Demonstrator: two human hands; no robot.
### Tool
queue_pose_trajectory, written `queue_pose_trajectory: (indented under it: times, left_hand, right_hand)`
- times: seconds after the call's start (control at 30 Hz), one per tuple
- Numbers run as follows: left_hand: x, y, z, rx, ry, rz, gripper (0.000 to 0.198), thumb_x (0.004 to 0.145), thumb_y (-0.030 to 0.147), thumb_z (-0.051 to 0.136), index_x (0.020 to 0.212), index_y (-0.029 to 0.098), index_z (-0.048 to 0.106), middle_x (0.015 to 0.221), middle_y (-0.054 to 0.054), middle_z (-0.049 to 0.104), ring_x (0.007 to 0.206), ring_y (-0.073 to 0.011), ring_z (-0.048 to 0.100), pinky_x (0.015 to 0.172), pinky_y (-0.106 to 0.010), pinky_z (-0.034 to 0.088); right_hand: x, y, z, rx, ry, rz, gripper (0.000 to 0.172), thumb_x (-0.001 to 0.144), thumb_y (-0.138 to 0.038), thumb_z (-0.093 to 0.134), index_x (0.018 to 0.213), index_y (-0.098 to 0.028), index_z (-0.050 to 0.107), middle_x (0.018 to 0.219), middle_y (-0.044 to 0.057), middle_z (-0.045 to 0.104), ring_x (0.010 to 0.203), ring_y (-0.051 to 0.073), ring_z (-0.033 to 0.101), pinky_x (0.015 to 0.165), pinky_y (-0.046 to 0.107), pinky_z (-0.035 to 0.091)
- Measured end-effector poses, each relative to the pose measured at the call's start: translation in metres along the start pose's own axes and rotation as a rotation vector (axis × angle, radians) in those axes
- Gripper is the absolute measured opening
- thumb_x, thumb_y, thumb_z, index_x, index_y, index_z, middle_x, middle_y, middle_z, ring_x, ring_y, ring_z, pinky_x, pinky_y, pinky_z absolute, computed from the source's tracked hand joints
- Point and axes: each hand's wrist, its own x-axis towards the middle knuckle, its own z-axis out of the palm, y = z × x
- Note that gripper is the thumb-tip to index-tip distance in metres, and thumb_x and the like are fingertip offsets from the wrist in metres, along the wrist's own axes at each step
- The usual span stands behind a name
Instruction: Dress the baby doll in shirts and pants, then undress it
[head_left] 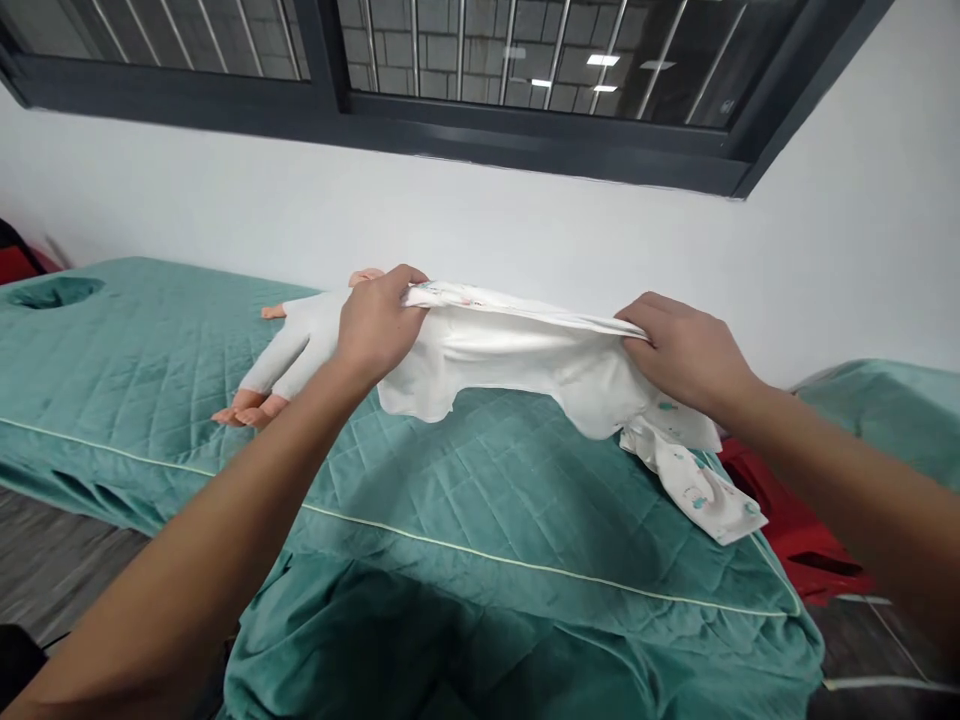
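A white baby garment [517,350] with small coloured prints is stretched between my two hands above the green bed. My left hand [382,315] pinches one end of its upper edge, while my right hand [679,350] grips the other end. Below my right hand a printed part of the garment [705,495] hangs down to the bed's edge. Just left of my left hand lies a baby doll [292,345] in white clothing, its bare feet toward the near side. My left hand and forearm hide part of the doll.
The quilted green bed cover [465,500] has a round hole [56,292] at the far left. Behind the bed are a white wall [225,200] and a dark-framed barred window [525,120]. Something red [795,530] and green cloth [892,410] are at the right.
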Motion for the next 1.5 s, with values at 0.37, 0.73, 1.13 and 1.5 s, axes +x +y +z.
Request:
queue_pose_trajectory:
  times: [0.37,0.73,1.13,1.5]
  left_hand:
    - [0.004,0.001,0.013,0.445,-0.355,-0.104,0.035,0.094,0.045,0.05,0.102,0.017,0.069,0.098,-0.015,0.071,0.093,-0.0332,0.067,0.082,-0.046,0.052]
    - [-0.103,0.014,0.171,0.19,-0.542,0.042,0.034,0.097,0.016,0.039,0.121,0.011,0.063,0.135,-0.018,0.058,0.122,-0.0272,0.058,0.101,-0.038,0.049]
    - [-0.066,0.022,0.196,0.175,-0.537,-0.272,0.063,0.098,0.031,0.04,0.154,0.001,0.035,0.162,-0.029,0.033,0.151,-0.039,0.033,0.119,-0.054,0.035]
    - [-0.074,0.009,0.205,0.179,-0.338,-0.211,0.064,0.1,0.035,0.039,0.156,0.005,0.033,0.161,-0.021,0.039,0.148,-0.0354,0.036,0.12,-0.05,0.037]
  right_hand:
    - [-0.007,0.035,0.032,0.317,-0.177,0.368,0.027,0.088,-0.024,0.049,0.104,-0.029,0.07,0.098,0.008,0.075,0.086,0.029,0.067,0.07,0.036,0.051]
    - [-0.043,-0.108,0.191,0.257,-0.181,0.066,0.051,0.091,-0.013,0.042,0.141,-0.008,0.051,0.146,0.018,0.056,0.139,0.028,0.046,0.117,0.043,0.035]
    - [-0.004,-0.086,0.237,0.25,-0.213,0.578,0.062,0.094,-0.034,0.042,0.142,0.003,0.043,0.149,0.029,0.046,0.143,0.042,0.036,0.12,0.051,0.025]
    - [-0.016,-0.085,0.227,0.429,0.181,0.567,0.04,0.089,-0.027,0.044,0.126,-0.013,0.049,0.14,0.019,0.049,0.138,0.033,0.035,0.119,0.047,0.03]
